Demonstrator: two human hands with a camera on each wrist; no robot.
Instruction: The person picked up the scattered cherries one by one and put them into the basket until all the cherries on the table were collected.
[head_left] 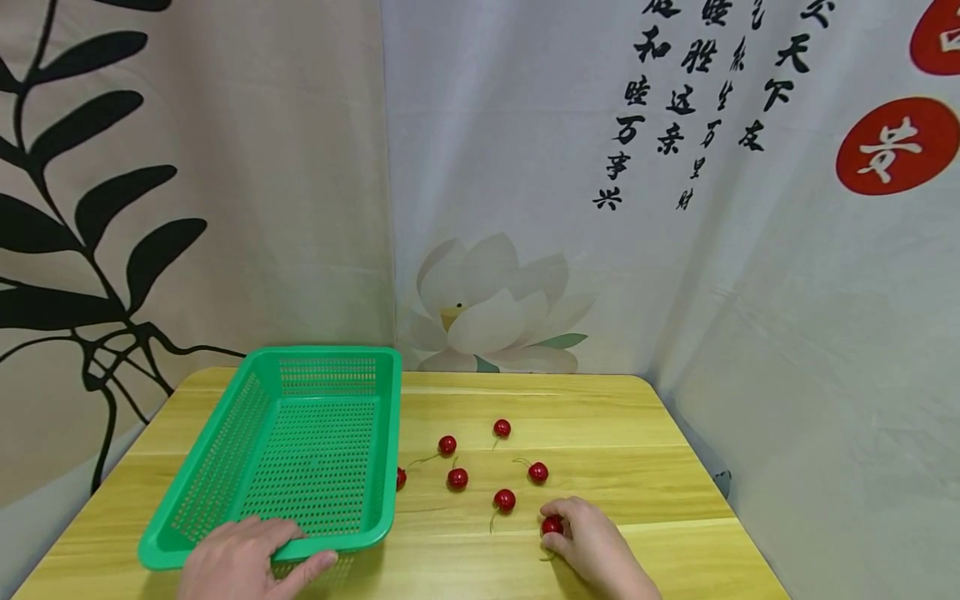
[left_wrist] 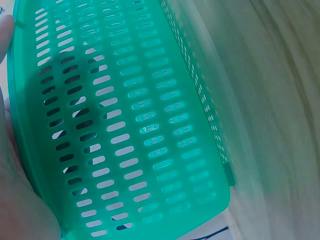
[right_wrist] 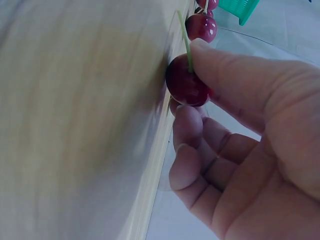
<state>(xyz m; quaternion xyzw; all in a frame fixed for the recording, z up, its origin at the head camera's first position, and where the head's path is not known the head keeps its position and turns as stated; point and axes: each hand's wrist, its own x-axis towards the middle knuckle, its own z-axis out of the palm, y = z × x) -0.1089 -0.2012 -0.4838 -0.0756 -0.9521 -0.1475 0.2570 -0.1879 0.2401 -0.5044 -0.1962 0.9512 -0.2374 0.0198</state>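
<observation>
In the head view, a green perforated plastic basket [head_left: 322, 450] stands at the left of the table, with no cherries visible inside it. My left hand [head_left: 243, 557] grips its near rim, fingers over the edge and thumb outside. The left wrist view shows the basket's slotted wall [left_wrist: 120, 120] close up beside the hand [left_wrist: 22, 195]. At the right front, my right hand [head_left: 592, 542] pinches a dark red cherry [head_left: 552, 525] between thumb and fingers. The right wrist view shows that cherry [right_wrist: 186, 82] with its green stem, at the tabletop.
Several more cherries lie scattered between basket and right hand, including one cherry [head_left: 504, 501] nearest the hand and another cherry [head_left: 502, 428] farther back. One cherry [head_left: 401, 478] is partly hidden by the basket's right side. A printed curtain [head_left: 487, 167] hangs behind the wooden table [head_left: 645, 467].
</observation>
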